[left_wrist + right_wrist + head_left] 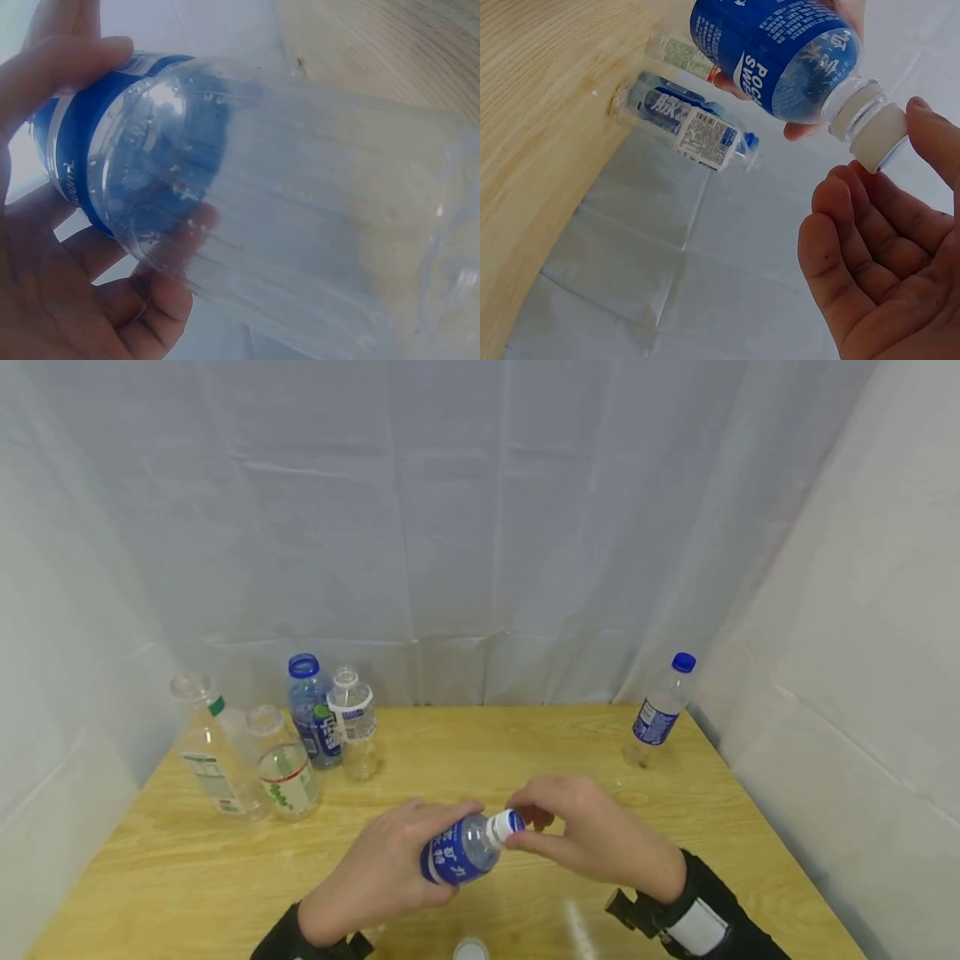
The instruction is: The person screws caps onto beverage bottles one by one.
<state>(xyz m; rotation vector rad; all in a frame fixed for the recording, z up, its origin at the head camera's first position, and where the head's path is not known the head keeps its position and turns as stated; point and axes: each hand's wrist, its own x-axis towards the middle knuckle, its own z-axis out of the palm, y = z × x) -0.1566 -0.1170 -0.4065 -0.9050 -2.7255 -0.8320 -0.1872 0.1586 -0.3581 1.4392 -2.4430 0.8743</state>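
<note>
My left hand [397,860] grips a clear plastic drink bottle [461,852] round its blue label, tilted with its neck towards the right. In the left wrist view, the transparent lower body of the bottle [292,202] looks empty apart from droplets. My right hand [581,827] pinches the white bottle cap [504,827], which has a blue top, between thumb and fingers at the bottle's mouth. In the right wrist view, a narrow clear band of the neck shows between the cap [881,139] and a white ring below it.
Several uncapped bottles stand at the left: a large clear one [213,760], a shorter clear one [288,777], a blue one [311,718] and a slim clear one [354,727]. A blue-capped bottle [660,710] stands far right. A white round cap [471,950] lies at the front edge.
</note>
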